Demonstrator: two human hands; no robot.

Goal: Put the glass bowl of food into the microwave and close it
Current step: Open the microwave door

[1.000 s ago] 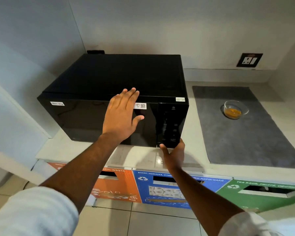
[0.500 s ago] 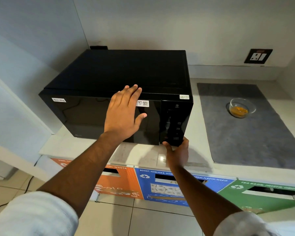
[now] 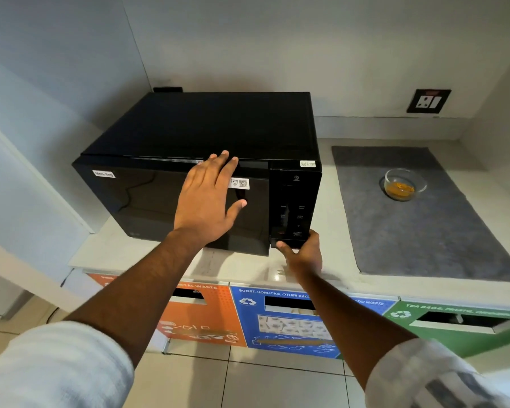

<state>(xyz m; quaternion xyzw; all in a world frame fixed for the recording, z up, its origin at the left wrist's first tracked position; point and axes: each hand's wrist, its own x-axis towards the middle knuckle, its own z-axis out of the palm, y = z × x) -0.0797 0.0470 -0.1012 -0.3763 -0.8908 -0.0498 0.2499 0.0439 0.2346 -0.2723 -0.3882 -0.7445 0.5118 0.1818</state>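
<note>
The small clear glass bowl (image 3: 405, 184) with a layer of orange-yellow food in its bottom stands upright on a grey rectangular felt mat (image 3: 424, 231), near the mat's rear left corner. The mat lies on the right part of the pale worktop (image 3: 248, 266), reaching close to the front edge. No hand touches the bowl.

The black box-shaped microwave oven (image 3: 206, 136) stands on the left part of the worktop, well apart from the bowl, with its back toward the rear wall. Its glossy door is closed. A white label sits at the door's upper left corner and a white QR sticker (image 3: 240, 183) near its upper right edge. The control panel (image 3: 292, 207) occupies the right end of the front.

The person's left hand (image 3: 209, 201) lies flat against the upper part of the door, fingers straight and close together, thumb spread out to the right. The right hand (image 3: 302, 251) is at the lower end of the control panel: the thumb rests at the panel's bottom left corner and the fingers wrap up around its lower right corner, so the hand loosely clasps that corner. Both forearms are bare, with white sleeves at the elbows.

A black-framed wall socket (image 3: 428, 101) sits on the rear wall above the mat. Below the worktop's front edge stand an orange bin front (image 3: 209, 316), a blue bin front (image 3: 283, 322) and a green bin front (image 3: 460, 322).
</note>
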